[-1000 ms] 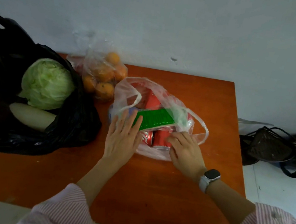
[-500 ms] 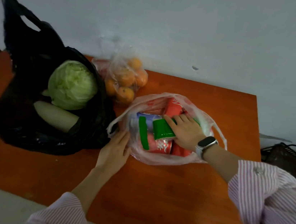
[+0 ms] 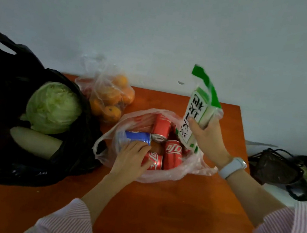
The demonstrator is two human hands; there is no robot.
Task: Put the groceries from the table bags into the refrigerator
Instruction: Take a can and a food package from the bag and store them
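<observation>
My right hand (image 3: 207, 138) grips a white and green packet (image 3: 196, 114) and holds it up above the right side of a clear plastic bag (image 3: 160, 176). The bag lies open on the orange table (image 3: 174, 217) and holds several red cola cans (image 3: 172, 154) and a blue can (image 3: 138, 136). My left hand (image 3: 130, 157) reaches into the bag's left side, fingers curled over the blue can and a red can. Whether it grips either can I cannot tell.
A black bag (image 3: 7, 81) at the left holds a cabbage (image 3: 52, 108) and a pale long vegetable (image 3: 34, 141). A clear bag of oranges (image 3: 110, 99) stands at the back by the wall. Dark baskets and bags (image 3: 278, 168) lie on the floor beyond the table's right edge.
My right hand lifted the green and white packet out of the clear bag. My left hand moved from the bag's outer edge into the bag, onto the cans.
</observation>
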